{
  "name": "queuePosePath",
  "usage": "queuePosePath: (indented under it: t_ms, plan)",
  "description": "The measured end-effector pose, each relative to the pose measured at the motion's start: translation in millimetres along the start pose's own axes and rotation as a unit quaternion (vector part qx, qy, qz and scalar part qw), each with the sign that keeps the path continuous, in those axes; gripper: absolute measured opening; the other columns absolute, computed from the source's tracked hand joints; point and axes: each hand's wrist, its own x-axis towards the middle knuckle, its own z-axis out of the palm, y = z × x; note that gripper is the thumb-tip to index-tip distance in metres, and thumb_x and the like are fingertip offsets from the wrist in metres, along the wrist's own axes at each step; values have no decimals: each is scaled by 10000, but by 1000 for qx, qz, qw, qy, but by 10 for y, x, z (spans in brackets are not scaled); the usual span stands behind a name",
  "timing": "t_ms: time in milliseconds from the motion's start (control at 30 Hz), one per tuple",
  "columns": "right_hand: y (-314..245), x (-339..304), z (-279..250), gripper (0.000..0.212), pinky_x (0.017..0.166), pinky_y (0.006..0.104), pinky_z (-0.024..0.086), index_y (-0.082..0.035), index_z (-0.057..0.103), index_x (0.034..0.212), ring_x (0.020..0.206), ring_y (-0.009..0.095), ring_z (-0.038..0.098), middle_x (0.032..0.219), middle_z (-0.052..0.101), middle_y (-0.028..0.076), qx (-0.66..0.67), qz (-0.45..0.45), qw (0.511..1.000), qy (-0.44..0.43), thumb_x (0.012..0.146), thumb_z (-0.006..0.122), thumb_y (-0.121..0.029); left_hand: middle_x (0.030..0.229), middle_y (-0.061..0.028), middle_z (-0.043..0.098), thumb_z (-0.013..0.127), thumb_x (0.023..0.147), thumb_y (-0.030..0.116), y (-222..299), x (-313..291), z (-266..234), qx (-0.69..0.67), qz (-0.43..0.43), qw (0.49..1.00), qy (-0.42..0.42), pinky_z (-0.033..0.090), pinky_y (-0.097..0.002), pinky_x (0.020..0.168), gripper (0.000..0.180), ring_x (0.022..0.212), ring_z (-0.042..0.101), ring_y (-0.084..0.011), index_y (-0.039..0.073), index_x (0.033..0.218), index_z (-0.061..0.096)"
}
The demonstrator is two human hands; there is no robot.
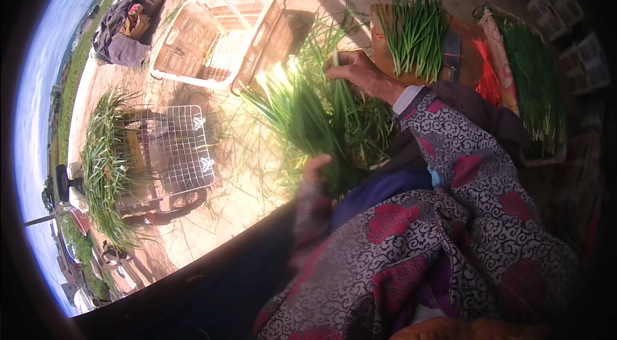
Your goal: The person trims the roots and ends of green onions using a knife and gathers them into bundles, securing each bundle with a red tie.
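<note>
My left hand (316, 168) is closed round a thick bunch of green chives (307, 118), held over my lap with the pale stem ends pointing up and to the left. Only its thumb and part of the back show; the leaves hide the other fingers. Beyond and to the right, my right hand (365, 74) pinches a few chive stalks (342, 99) between thumb and fingers, their leaves hanging down beside the bunch. Loose greens lie below both hands. A neat pile of chives (416, 35) rests on a brown board (384, 51) to the right.
Beside the pile lie a dark flat blade-like tool (452, 51) and red plastic strips (488, 73). A long container (506, 60) of chives stands far right. Ahead is a pale plastic crate (247, 60). A wire-rack cart (183, 147) at left carries long grass-like greens (106, 166).
</note>
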Motion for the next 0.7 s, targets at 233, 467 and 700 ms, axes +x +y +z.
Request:
queuePosePath:
  t_ms: [233,467,700]
  plan:
    - [-229,294,-130,273,657,260,542,-39,685,1026,738,117,653,849,688,25,124,15,980,158,836,785,-208,1084,-215,685,658,755,57,-3,-87,-163,74,28,995,64,606,-435,836,527,923,704,-339,-95,1249,554]
    - [95,752,-1200,465,725,312,568,25,612,1161,829,190,678,952,688,95,-58,-114,944,303,849,764,-284,1091,-210,670,653,746,60,-65,-4,-362,54,-4,997,49,596,-429,851,586,951,689,-333,-103,1292,516]
    - [86,22,18,409,713,292,512,-2,614,1183,802,134,627,897,668,57,-143,-58,988,6,900,726,-274,1152,-218,641,648,748,79,-36,-8,-412,27,-1,999,19,571,-429,903,631,1000,665,-329,-109,1327,483]
